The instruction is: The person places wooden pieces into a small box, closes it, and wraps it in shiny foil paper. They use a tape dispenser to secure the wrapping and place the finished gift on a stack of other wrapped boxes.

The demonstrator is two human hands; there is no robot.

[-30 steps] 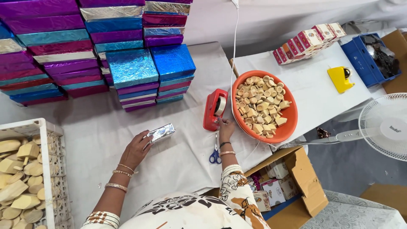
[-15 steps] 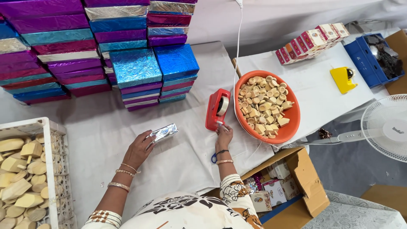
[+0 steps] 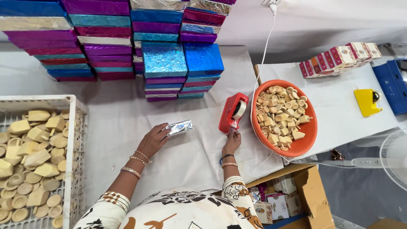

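At frame centre, a small foil-wrapped silver packet (image 3: 179, 127) is pinched at its end by the left hand (image 3: 153, 141). Just right, tape at the red plastic dispenser (image 3: 232, 113) is gripped by the right hand's (image 3: 232, 142) closed fingertips.

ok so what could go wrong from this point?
1. The right hand is right at the cutter end of the red tape dispenser; a fingertip could catch the blade.
2. The left hand holds the silver-wrapped packet only by one end, so it may slip or its foil crease.
3. The orange bowl of pieces sits near the table edge, above the open carton; a nudge might tip it.
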